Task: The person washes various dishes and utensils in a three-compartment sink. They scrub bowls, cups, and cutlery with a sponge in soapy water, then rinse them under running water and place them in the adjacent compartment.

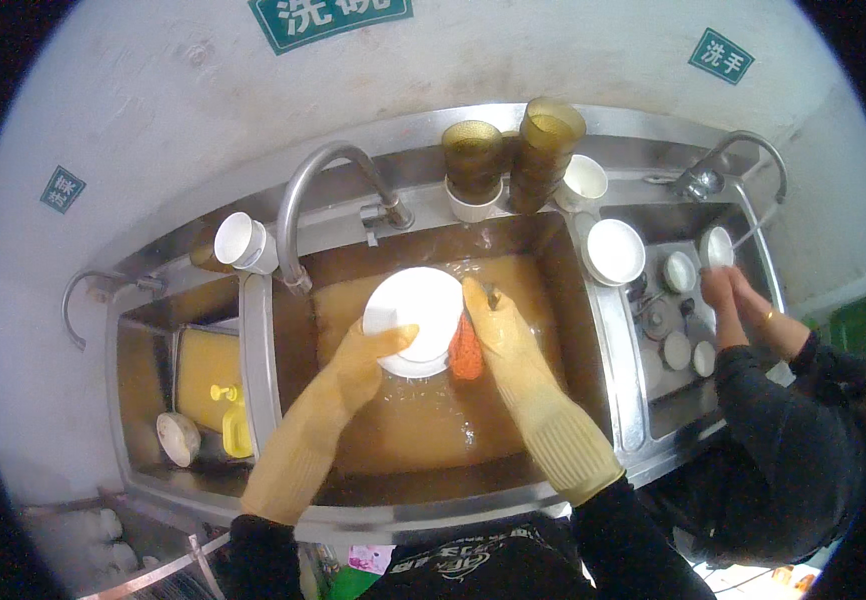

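Above the brownish water in the middle steel sink [433,480], my left hand [365,356] in a long yellow rubber glove grips white plates [421,311]. Its thumb lies across the face of the top plate, and a second rim shows underneath. My right hand [496,315], gloved the same way, is at the plates' right edge. An orange scrubbing cloth [466,351] hangs from its palm side against that edge. Something small and dark shows by the right fingers, too unclear to name.
A curved faucet [313,180] arches over the sink's back left. Stacked amber cups [545,142] and white bowls [615,251] stand along the ledge. At the right basin a co-worker's hands [733,289] hold a bowl under running water. The left basin holds a yellow pump bottle [236,431].
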### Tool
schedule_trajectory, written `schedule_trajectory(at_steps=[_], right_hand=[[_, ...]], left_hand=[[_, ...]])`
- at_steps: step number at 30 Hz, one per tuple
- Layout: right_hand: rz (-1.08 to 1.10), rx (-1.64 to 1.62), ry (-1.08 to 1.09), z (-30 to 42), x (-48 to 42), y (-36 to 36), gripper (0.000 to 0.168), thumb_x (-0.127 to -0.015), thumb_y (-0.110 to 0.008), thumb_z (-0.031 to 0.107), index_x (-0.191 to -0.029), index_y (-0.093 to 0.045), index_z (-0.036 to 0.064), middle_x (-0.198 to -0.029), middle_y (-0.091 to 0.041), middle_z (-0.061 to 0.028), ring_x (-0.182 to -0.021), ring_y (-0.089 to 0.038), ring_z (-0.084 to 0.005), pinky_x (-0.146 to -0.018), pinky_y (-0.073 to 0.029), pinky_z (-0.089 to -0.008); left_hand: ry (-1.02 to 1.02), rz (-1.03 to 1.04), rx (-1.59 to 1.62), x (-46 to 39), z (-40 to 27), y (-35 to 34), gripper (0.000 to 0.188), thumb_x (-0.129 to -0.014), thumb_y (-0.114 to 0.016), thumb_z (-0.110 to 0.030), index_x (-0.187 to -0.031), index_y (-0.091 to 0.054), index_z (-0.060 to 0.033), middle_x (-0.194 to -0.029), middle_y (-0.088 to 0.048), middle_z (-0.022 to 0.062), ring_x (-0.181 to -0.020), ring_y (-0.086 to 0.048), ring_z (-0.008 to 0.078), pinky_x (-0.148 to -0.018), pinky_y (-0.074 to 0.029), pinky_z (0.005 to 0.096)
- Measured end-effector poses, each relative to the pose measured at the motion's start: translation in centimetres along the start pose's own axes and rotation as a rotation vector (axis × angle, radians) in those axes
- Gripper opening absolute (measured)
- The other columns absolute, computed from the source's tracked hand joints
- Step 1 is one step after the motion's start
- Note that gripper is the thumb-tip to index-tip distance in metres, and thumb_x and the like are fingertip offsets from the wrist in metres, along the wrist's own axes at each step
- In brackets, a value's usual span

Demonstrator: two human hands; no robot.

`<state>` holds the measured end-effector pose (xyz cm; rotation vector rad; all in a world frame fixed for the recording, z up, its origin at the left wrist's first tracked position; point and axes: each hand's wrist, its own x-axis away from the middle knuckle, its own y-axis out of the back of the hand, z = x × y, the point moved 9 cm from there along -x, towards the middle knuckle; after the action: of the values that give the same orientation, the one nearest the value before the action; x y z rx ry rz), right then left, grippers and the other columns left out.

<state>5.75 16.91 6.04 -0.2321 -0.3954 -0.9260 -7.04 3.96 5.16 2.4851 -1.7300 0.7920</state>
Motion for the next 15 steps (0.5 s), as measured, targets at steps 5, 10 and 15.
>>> schedule_trajectory(at_steps=[5, 10, 15], right_hand=[[0.141, 0.708, -0.038, -3.0, -3.2, 0.0, 0.055, -0.093, -0.057, 0.045, -0.120, -0.058, -0.003, -0.117, -0.062, -0.0269, -0.109, -0.061, -0.0351, -0.094, -0.044, -0.0390], [0.215, 1.308, 0.511, -10.6, -5.1, -0.5, 0.046, -0.088, -0.066, 0.036, -0.119, -0.059, 0.003, -0.127, -0.058, -0.0211, -0.115, -0.058, -0.0333, -0.092, -0.050, -0.0421], [0.194, 1.260, 0.251, -20.7, -10.7, 1.4, 0.047, -0.082, -0.071, 0.023, -0.124, -0.058, 0.006, -0.122, -0.063, -0.0162, -0.114, -0.059, -0.0323, -0.093, -0.048, -0.0431]], left_hand=[[-0.054, -0.307, 0.141, 0.6, 2.3, 1.4, 0.062, -0.094, -0.061, -0.042, -0.139, -0.048, -0.0010, -0.132, -0.058, 0.0090, -0.124, -0.051, 0.0199, -0.107, -0.035, 0.0330], [0.156, -0.512, 0.108, 3.2, 5.6, 4.6, 0.064, -0.095, -0.057, -0.046, -0.140, -0.047, -0.0011, -0.134, -0.056, 0.0089, -0.126, -0.049, 0.0198, -0.108, -0.034, 0.0332], [0.068, -0.446, 0.173, 2.9, 9.1, 6.7, 0.060, -0.092, -0.061, -0.037, -0.136, -0.050, 0.0027, -0.130, -0.059, 0.0121, -0.122, -0.052, 0.0218, -0.105, -0.036, 0.0346]])
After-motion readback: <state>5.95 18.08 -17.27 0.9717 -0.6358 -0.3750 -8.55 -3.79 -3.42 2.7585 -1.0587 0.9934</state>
